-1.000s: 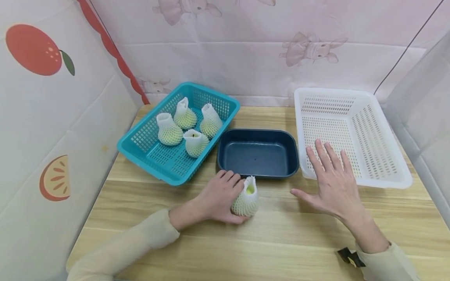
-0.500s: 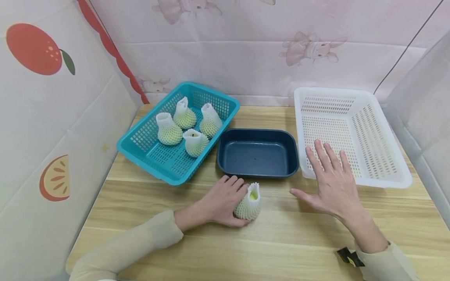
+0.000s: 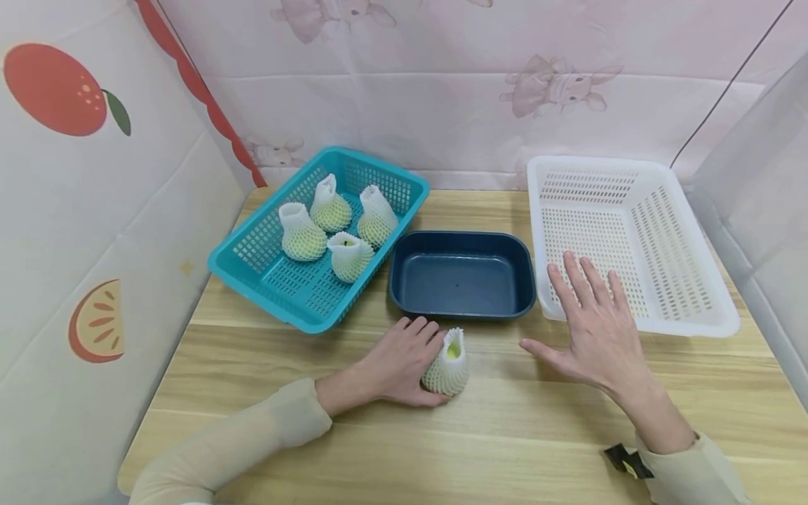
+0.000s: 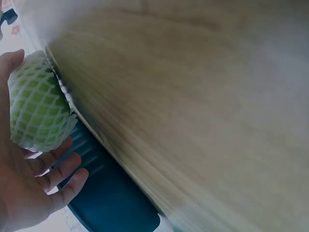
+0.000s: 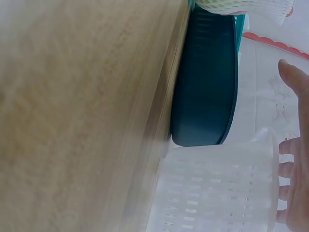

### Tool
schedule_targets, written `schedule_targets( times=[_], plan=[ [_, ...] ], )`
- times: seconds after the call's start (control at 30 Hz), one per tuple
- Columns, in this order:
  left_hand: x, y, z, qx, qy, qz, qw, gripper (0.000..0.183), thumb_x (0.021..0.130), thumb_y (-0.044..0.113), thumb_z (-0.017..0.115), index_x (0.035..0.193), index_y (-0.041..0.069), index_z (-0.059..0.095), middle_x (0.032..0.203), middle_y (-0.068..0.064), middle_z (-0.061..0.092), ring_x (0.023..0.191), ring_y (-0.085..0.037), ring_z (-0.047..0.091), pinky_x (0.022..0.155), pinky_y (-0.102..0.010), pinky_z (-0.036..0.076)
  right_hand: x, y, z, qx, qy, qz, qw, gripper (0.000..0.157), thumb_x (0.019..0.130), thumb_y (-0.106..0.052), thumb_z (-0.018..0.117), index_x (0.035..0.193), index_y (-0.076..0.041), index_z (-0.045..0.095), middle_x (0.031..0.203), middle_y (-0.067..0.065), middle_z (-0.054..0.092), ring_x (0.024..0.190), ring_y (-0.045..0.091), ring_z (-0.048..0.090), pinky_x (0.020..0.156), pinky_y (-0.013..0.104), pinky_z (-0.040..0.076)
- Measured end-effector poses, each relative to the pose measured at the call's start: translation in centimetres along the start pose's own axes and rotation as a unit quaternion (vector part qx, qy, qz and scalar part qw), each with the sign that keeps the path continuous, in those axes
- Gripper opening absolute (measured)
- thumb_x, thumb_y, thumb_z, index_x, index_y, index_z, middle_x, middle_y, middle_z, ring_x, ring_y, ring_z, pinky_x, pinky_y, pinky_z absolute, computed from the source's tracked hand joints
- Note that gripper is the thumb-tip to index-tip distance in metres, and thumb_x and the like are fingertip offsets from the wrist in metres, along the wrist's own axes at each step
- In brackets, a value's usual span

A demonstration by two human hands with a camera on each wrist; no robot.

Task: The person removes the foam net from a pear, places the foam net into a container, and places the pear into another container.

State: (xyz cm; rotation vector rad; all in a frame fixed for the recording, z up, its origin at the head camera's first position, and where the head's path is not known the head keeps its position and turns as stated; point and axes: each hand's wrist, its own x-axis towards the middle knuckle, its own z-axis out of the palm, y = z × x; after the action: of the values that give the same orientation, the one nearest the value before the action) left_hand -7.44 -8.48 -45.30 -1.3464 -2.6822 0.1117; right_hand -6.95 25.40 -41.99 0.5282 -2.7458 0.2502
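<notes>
**Holding step, apparently: green rounded fruit in white foam net (image 3: 448,372)**

Left hand (image 3: 402,362) curled round it on pale wood surface (image 3: 454,452). From fruit: right hand (image 3: 596,330) spread, 2 o'clock; navy rectangular plastic tub (image 3: 463,277), 12. Next move probably needs steady grip.

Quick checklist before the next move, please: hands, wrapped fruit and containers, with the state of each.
1. Left hand on the foam-wrapped fruit: ok, thumb on its near side.
2. Fruit's foam opening facing up: ok.
3. Right hand on that fruit: not ok, it is apart from it, fingers spread, holding nothing.
4. Right hand touching the white basket: cannot tell; its fingers reach over the near rim.
5. Dark blue tub between the two baskets: ok.
6. Four other wrapped fruits inside the teal basket: ok.
</notes>
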Motion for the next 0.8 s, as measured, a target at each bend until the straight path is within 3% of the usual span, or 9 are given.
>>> schedule_targets(
  times=[0.37, 0.6, 0.8],
  plan=[
    [0.10, -0.11, -0.43, -0.010, -0.042, -0.014, 0.9990, 0.100, 0.078, 0.092, 0.058, 0.133, 0.009, 0.064, 0.118, -0.004, 0.070, 0.107, -0.021, 0.061, 0.087, -0.036, 0.057, 0.01, -0.12, 0.23, 0.001, 0.004, 0.001, 1.000, 0.119, 0.080, -0.095, 0.044, 0.168, -0.017, 0.027, 0.178, 0.012, 0.021, 0.160, 0.042, 0.027, 0.127, 0.068, 0.019],
    [0.16, -0.13, -0.26, -0.011, -0.039, -0.015, 0.9991, 0.100, 0.078, 0.091, 0.059, 0.134, 0.009, 0.064, 0.118, -0.004, 0.070, 0.107, -0.021, 0.062, 0.087, -0.036, 0.058, 0.00, -0.12, 0.25, 0.003, 0.001, 0.002, 1.000, 0.119, 0.081, -0.096, 0.041, 0.169, -0.017, 0.026, 0.178, 0.011, 0.019, 0.163, 0.038, 0.022, 0.131, 0.065, 0.014],
    [0.08, -0.22, -0.36, -0.021, -0.030, -0.017, 0.9992, 0.098, 0.079, 0.088, 0.061, 0.135, 0.008, 0.062, 0.119, -0.005, 0.070, 0.107, -0.021, 0.061, 0.086, -0.036, 0.058, 0.04, -0.17, 0.27, 0.004, 0.008, -0.003, 1.000, 0.119, 0.082, -0.098, 0.037, 0.168, -0.017, 0.027, 0.178, 0.011, 0.020, 0.162, 0.039, 0.025, 0.130, 0.065, 0.015]
  ],
)
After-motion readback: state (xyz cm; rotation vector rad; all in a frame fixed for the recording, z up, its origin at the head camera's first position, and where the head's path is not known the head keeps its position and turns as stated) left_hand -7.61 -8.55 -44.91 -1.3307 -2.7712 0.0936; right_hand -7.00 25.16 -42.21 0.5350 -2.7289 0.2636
